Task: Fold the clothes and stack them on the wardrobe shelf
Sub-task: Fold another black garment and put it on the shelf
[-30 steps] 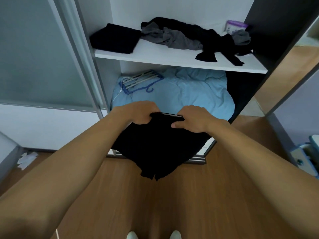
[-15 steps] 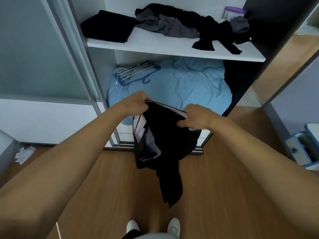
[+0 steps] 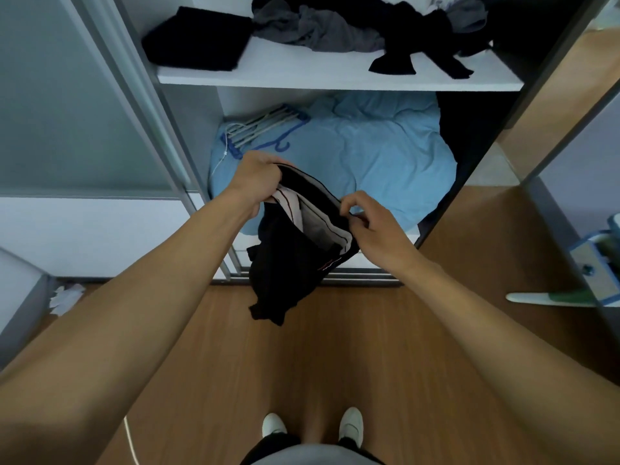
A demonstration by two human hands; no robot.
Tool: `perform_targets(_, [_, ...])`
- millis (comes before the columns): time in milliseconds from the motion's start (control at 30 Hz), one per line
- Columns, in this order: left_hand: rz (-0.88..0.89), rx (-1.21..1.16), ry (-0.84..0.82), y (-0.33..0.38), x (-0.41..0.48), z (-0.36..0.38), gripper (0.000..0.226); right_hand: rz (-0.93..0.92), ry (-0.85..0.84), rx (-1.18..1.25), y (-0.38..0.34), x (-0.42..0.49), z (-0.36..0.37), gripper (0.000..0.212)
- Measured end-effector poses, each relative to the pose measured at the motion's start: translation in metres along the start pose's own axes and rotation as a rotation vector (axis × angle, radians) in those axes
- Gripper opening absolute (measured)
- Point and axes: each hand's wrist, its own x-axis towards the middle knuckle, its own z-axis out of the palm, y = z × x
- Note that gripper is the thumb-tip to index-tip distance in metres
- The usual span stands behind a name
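A black garment (image 3: 288, 273) with a pale lining at its waistband hangs in the air in front of the wardrobe. My left hand (image 3: 258, 177) grips the far end of the waistband. My right hand (image 3: 369, 218) pinches the near end of the same band between thumb and fingers. On the white wardrobe shelf (image 3: 302, 78) above lie a folded black piece (image 3: 198, 38) at the left and a loose heap of grey and black clothes (image 3: 362, 31) at the right.
Below the shelf a light blue duvet (image 3: 369, 156) fills the wardrobe bottom, with a bundle of hangers (image 3: 265, 129) on it. A sliding door (image 3: 100, 95) stands at the left. Wooden floor (image 3: 335, 347) lies under my feet. A blue and green object (image 3: 600, 263) juts in at the right.
The garment, held bunched by both hands, has been opened at the waistband so the pale lining shows. My left hand moved up and away, and my right hand shifted to a pinch.
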Motion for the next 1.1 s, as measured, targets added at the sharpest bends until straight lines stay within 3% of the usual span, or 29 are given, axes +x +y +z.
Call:
perform_targets(67, [0.029,0.044,0.018,0.0,-0.001,0.001,0.048,0.072,-0.02,0.042,-0.003,0.002,0.002,0.023])
perform_targets(200, [0.076,0.131,0.064,-0.001,0.0,0.002,0.053,0.051,-0.072,-0.249,-0.015,0.006,0.006,0.055])
perform_targets(300, [0.148,0.208,0.075,0.002,-0.002,0.006,0.055,-0.003,-0.053,-0.335,-0.021,0.011,0.017,0.046])
perform_targets(433, [0.272,0.248,0.033,0.008,-0.007,0.007,0.056,0.079,0.053,-0.194,-0.015,0.016,0.024,0.038])
perform_targets(633, [0.318,0.261,0.081,0.0,-0.01,0.0,0.053,0.397,-0.051,-0.044,0.004,0.019,0.01,0.071])
perform_targets(700, [0.302,0.225,0.107,-0.007,-0.011,-0.002,0.051,0.535,-0.172,0.086,0.007,0.021,0.006,0.061])
perform_targets(800, [0.295,0.232,0.079,-0.015,-0.012,-0.006,0.053,0.638,-0.228,0.358,0.009,0.022,0.003,0.025])
perform_targets(1000, [0.016,0.116,-0.075,-0.035,-0.002,-0.02,0.027,0.635,-0.021,0.543,0.003,0.037,-0.007,0.026])
perform_targets(1100, [0.04,-0.034,-0.287,-0.044,-0.001,-0.027,0.024,0.641,0.015,0.583,-0.001,0.041,-0.013,0.018])
